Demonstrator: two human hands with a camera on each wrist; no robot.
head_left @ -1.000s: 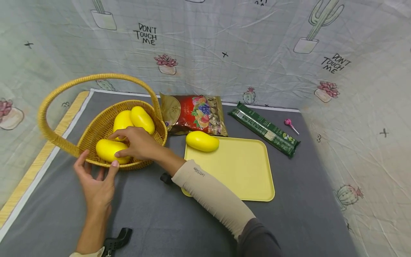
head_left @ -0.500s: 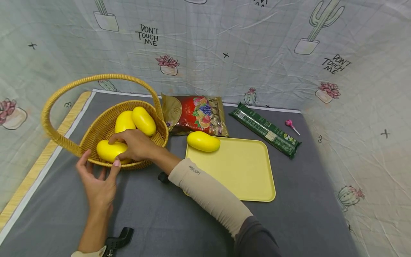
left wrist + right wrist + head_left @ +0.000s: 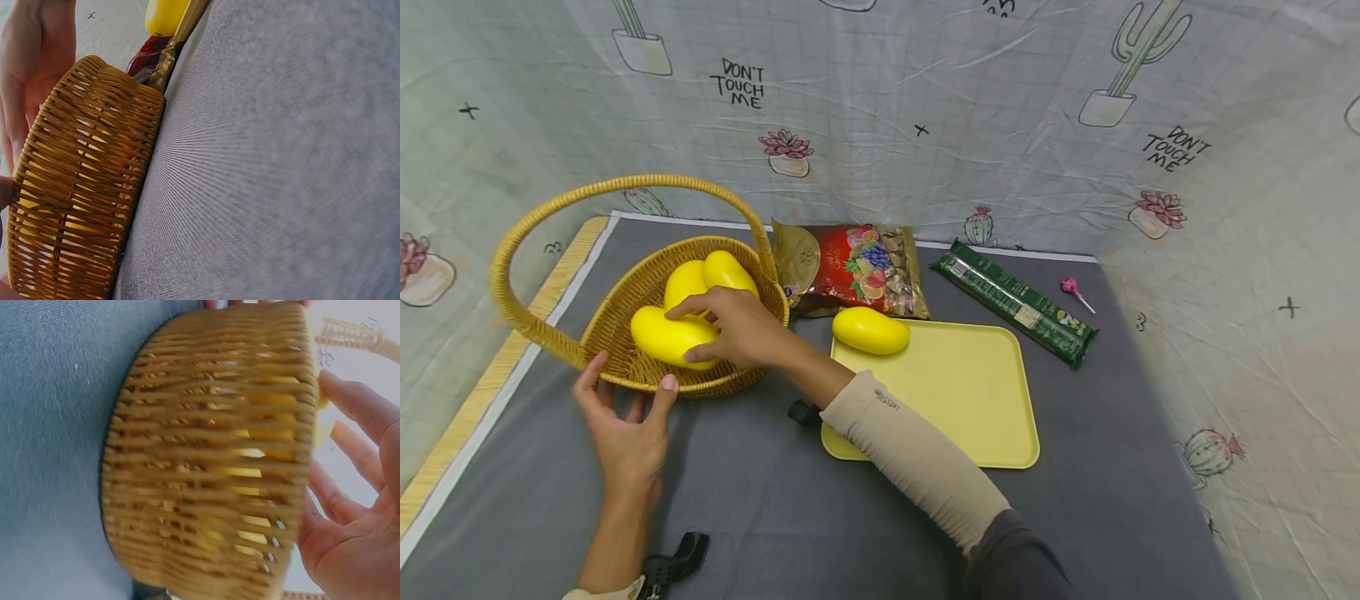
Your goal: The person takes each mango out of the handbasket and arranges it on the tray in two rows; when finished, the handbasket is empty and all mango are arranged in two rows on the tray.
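Gripping a yellow mango [image 3: 658, 337] between thumb and fingers, the right hand [image 3: 743, 331] reaches into the wicker basket [image 3: 613, 329] from its near right side. I see that mango inside the basket, towards the near rim, though I cannot tell from here whether it touches the bottom. Behind it I make out a second mango [image 3: 683, 284] and a third mango [image 3: 730, 271], side by side. The left hand [image 3: 627, 433] holds the basket's near rim, thumb and index finger spread well apart along it; my left wrist view has the woven wall close up, with yellow showing through the gaps. To the right of the basket I have a pale yellow tray [image 3: 955, 400], with a fourth mango [image 3: 871, 331] lying at its far left corner. A fruit candy bag [image 3: 850, 267] lies just behind that mango, and farther right, on the grey cloth [image 3: 760, 517], I spot a green packet [image 3: 1015, 302] and a pink lollipop [image 3: 1070, 286].
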